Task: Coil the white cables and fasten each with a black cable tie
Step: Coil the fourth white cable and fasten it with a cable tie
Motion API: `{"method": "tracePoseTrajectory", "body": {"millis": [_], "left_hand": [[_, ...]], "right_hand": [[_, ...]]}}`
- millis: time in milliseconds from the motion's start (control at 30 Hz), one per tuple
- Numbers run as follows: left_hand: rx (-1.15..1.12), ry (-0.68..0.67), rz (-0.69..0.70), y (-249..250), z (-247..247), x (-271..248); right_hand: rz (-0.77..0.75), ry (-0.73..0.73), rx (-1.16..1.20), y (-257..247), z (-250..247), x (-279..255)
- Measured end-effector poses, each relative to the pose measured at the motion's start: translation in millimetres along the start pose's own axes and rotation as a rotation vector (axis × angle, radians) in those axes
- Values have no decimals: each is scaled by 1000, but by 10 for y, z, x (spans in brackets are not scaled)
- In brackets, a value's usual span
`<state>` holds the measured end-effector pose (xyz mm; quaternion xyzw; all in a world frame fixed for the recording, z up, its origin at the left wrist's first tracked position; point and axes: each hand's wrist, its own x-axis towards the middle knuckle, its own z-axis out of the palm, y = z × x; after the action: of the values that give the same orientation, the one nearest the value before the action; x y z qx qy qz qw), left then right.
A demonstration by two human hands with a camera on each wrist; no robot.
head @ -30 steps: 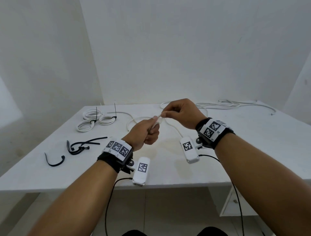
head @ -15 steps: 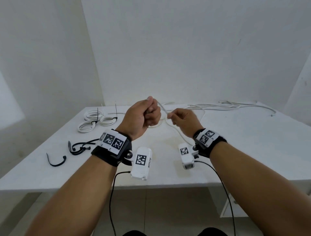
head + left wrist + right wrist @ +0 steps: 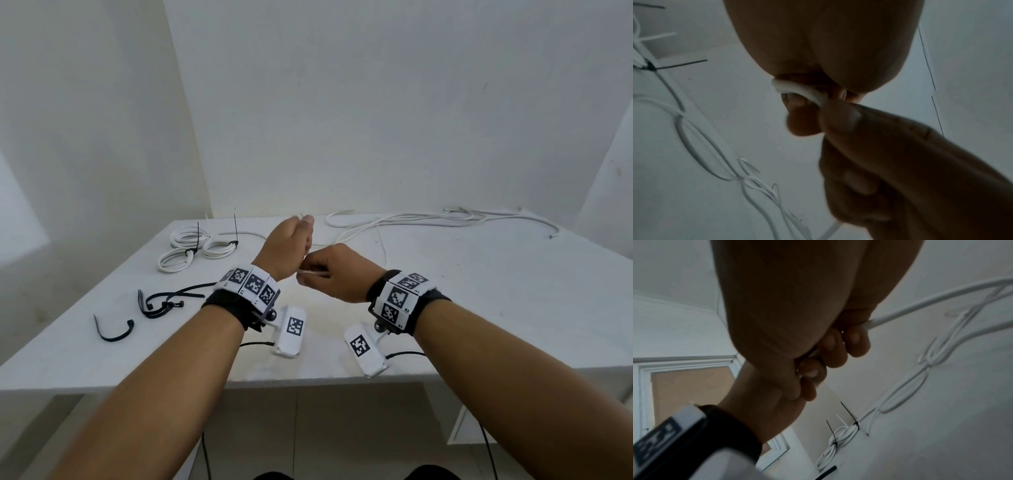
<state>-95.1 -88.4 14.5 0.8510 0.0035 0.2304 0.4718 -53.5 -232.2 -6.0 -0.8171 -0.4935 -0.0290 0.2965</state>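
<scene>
My left hand (image 3: 291, 245) is raised over the table's middle, fist curled round a white cable (image 3: 312, 273) whose end pokes out at the top. My right hand (image 3: 330, 274) sits just below and right of it, pinching the same cable. In the left wrist view the cable (image 3: 797, 91) bends out of my left hand (image 3: 818, 81) into the right hand's fingers (image 3: 846, 116). From my right hand (image 3: 840, 345) the cable (image 3: 920, 305) runs off to the loose cables (image 3: 428, 222) at the table's back.
Three coiled white bundles (image 3: 197, 248), each tied with a black cable tie, lie at the back left. Loose black ties (image 3: 161, 303) and one curved tie (image 3: 113, 330) lie left of my left wrist. The white table's front edge (image 3: 342, 378) is below my wrists.
My left hand has risen with the cable end in its fist. My right hand has come left and toward me, under the left hand, still pinching the cable.
</scene>
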Motion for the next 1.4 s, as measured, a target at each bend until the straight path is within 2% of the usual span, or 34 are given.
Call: {"method": "tracePoseTrajectory", "body": {"millis": [100, 233, 300, 433, 533, 633, 800, 933, 1067, 1167, 1267, 1333, 1400], "left_hand": [[249, -125, -25, -51, -14, -29], [335, -362, -26, -55, -17, -59], [216, -421, -58, -66, -1, -100], [-208, -473, -194, -118, 76, -178], [-397, -482, -216, -112, 111, -215], [-538, -443, -213, -77, 103, -234], [-705, -383, -211, 25, 37, -266], [-813, -356, -181, 115, 18, -245], [-924, -165, -136, 141, 5, -105], [-895, 16, -151, 109, 17, -12], [-881, 123, -176, 38, 56, 15], [-808, 162, -176, -12, 69, 26], [-622, 191, -136, -72, 55, 38]], "right_hand": [[-52, -16, -62, 16, -136, -23], [-59, -15, -89, 16, -356, -45], [-40, 17, -58, 25, -473, -39], [5, 110, 72, 125, -669, -26], [14, 225, 175, 245, -704, -3], [75, 311, 239, 386, -657, 5], [195, 310, 245, 659, -441, 6], [189, 330, 279, 677, -313, 33], [180, 199, 266, 509, -71, 40], [146, 92, 208, 328, 84, 46], [130, 6, 160, 205, 153, 74], [111, -64, 76, 126, 176, 64], [82, -138, 3, 60, 203, 26]]}}
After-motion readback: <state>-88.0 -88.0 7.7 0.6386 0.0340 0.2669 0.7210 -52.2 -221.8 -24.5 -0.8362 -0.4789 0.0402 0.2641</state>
